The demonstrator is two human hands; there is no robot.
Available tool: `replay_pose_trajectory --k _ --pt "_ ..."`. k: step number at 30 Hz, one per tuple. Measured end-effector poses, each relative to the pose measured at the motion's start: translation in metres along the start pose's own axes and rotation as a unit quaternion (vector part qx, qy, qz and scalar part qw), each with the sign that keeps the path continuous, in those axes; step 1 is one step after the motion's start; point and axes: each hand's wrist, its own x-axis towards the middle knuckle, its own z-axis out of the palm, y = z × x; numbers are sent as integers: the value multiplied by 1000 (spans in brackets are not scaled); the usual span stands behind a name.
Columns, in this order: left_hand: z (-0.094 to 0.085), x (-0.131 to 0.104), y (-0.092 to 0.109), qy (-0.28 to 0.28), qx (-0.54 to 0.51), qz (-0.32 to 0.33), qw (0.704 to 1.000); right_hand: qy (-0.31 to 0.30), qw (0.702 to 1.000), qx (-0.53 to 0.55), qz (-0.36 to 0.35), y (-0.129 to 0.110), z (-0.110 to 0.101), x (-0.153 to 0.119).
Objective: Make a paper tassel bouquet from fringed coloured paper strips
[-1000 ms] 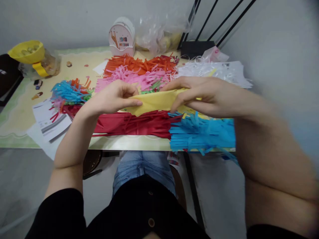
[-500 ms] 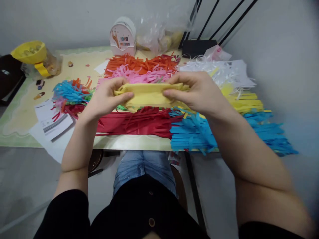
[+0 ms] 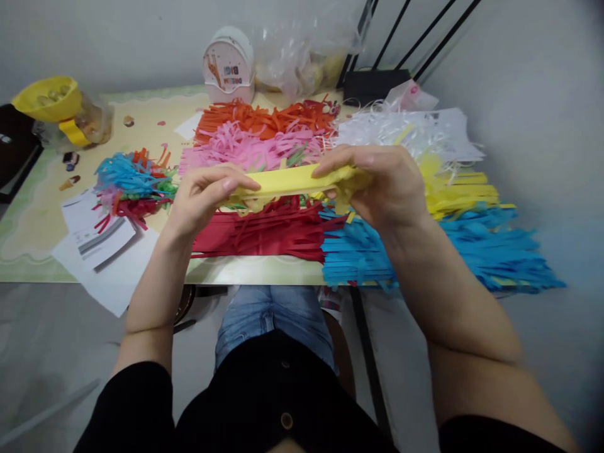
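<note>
Folded yellow paper strip (image 3: pixel 289 181), held roughly level btwn a person's two hands, over the far edge of the red fringe (image 3: pixel 259 236), which lies on the desk (image 3: pixel 35 236). L hand (image 3: pixel 202 194) pinches the strip's L end btwn thumb & fingers; R hand (image 3: pixel 384 182) grips the R end, fingers over its top edge, loose yellow bits bunched near the palm. Hands are apart, w/ the strip spanning the gap.

R of the red fringe, touching it: blue fringe (image 3: pixel 491 248), partly hidden by the R forearm; farther R & back, yellow fringe (image 3: pixel 465 192). Beyond the red fringe: pink fringe (image 3: pixel 226 146), then orange fringe (image 3: pixel 250 119). Back R of it: white strips (image 3: pixel 377 129) on white sheets.

L of the red fringe: a multicolored tassel bundle (image 3: pixel 125 176) (blue, orange, pink, green, red), w/ printed paper (image 3: pixel 104 242) just below.

Far behind the red fringe, by the wall: pink-white container (image 3: pixel 229 69) w/ upside-down lettering & clear plastic bag (image 3: pixel 302 69). Far back L of it: jar w/ yellow top (image 3: pixel 51 100). Nearer than the red fringe: person's jeans (image 3: pixel 268 321) & black top (image 3: pixel 278 390).
</note>
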Motion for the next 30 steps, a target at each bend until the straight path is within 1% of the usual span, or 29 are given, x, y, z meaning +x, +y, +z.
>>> replay_pose_trajectory --k 2,4,7,9,11,13,16,19,22,26,30 --pt "3 0 2 23 62 29 997 11 999 -36 -22 -3 1 0" --pt "6 1 1 50 122 55 990 27 993 -107 -52 -9 2 -2" --pt "8 3 0 71 168 75 980 34 978 -189 -77 -17 4 -6" --pt "6 4 1 61 185 73 978 24 973 -216 -82 -20 3 -8" --pt "5 3 3 43 208 61 975 11 969 -233 -76 -21 1 -8" --pt "3 2 5 36 219 50 974 4 968 -241 -66 -20 -1 -8" --pt "2 -1 4 24 162 24 986 0 975 -216 -49 -18 -3 -8" --pt "3 -3 -2 12 64 -9 998 -6 990 -138 -20 -14 -1 -10" --pt "7 -4 -6 30 4 -27 999 3 998 -65 6 -11 3 -12" --pt "12 -5 -4 49 -24 -21 998 20 1000 -11 10 -5 5 -11" --pt "14 -6 -3 56 -27 -9 998 6 999 31 36 2 2 -10"
